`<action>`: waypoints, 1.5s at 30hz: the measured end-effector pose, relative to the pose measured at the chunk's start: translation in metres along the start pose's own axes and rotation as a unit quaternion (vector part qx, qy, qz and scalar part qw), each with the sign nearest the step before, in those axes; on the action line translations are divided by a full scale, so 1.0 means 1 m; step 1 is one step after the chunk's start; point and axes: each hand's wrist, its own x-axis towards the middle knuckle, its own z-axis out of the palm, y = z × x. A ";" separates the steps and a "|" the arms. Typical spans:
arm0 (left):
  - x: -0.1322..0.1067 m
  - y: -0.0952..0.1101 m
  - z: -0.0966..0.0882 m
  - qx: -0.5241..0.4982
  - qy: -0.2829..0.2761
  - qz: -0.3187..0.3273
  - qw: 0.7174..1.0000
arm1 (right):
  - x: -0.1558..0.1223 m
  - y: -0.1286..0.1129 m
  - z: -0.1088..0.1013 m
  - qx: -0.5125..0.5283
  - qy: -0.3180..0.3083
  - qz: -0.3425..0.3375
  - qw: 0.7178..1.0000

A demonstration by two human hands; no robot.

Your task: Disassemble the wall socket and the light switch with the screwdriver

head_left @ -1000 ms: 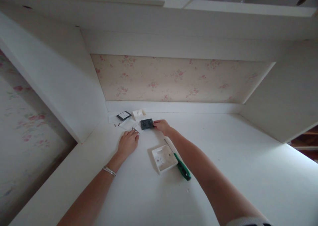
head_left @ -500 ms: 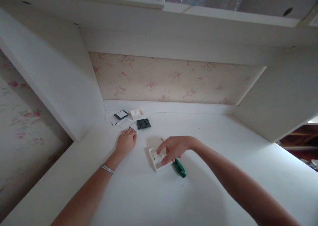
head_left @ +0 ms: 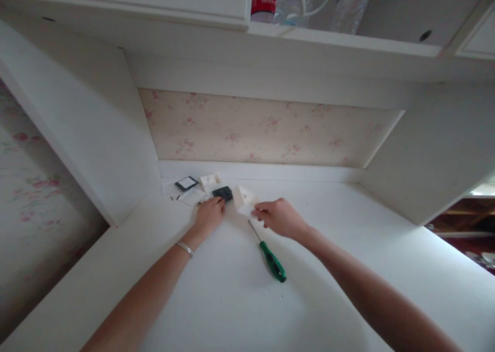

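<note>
My right hand [head_left: 281, 217] pinches the lower right edge of a white plastic box [head_left: 243, 200], held tilted near the back of the white surface. My left hand [head_left: 211, 213] rests with curled fingers at the front edge of a black rectangular panel [head_left: 222, 193], which tips slightly. Its fingertips are partly hidden, but they appear to grip that edge. Between and below the hands lies a green-handled screwdriver [head_left: 273, 262], its thin shaft pointing toward the box.
Left of the black panel lie another dark-framed panel with a white face [head_left: 187, 182], a second small white box [head_left: 210, 181], a clear flat piece [head_left: 192, 196] and small screws. White side walls enclose the surface; an overhead shelf holds bottles [head_left: 264, 0].
My right hand has picked up the white box from beside the screwdriver and carried it back and left. My left hand has shifted right onto the black panel's edge.
</note>
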 end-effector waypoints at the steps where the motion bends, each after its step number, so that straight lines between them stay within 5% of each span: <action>1: 0.005 0.002 0.004 -0.002 -0.005 0.004 1.000 | 0.010 0.011 -0.001 -0.001 0.011 0.047 0.999; 3: 0.015 0.007 0.011 -0.005 -0.015 0.012 1.000 | 0.032 0.033 0.003 -0.023 0.008 0.125 0.992; 9: 0.041 0.016 0.023 -0.003 -0.033 0.023 0.999 | 0.082 0.067 0.038 -0.068 -0.015 0.217 0.974; 20: 0.074 0.006 0.016 -0.004 -0.041 0.016 0.999 | 0.087 0.038 0.071 -0.089 -0.043 0.152 0.983; 24: 0.047 0.002 -0.007 -0.020 -0.019 0.025 0.999 | 0.083 0.023 0.079 -0.081 -0.042 0.113 0.989; 29: -0.015 0.005 -0.039 -0.070 0.008 0.008 0.998 | 0.091 0.007 0.085 -0.062 -0.029 0.099 0.993; 35: -0.094 0.005 -0.070 -0.219 -0.002 -0.090 0.971 | 0.074 0.005 0.073 -0.008 0.004 0.098 0.995; 41: -0.131 -0.020 -0.081 -0.323 0.043 -0.187 0.927 | -0.001 0.021 0.058 0.069 0.074 0.180 0.978; 45: -0.144 -0.010 -0.097 -0.332 0.062 -0.203 0.919 | -0.082 0.027 0.068 0.107 0.116 0.252 0.955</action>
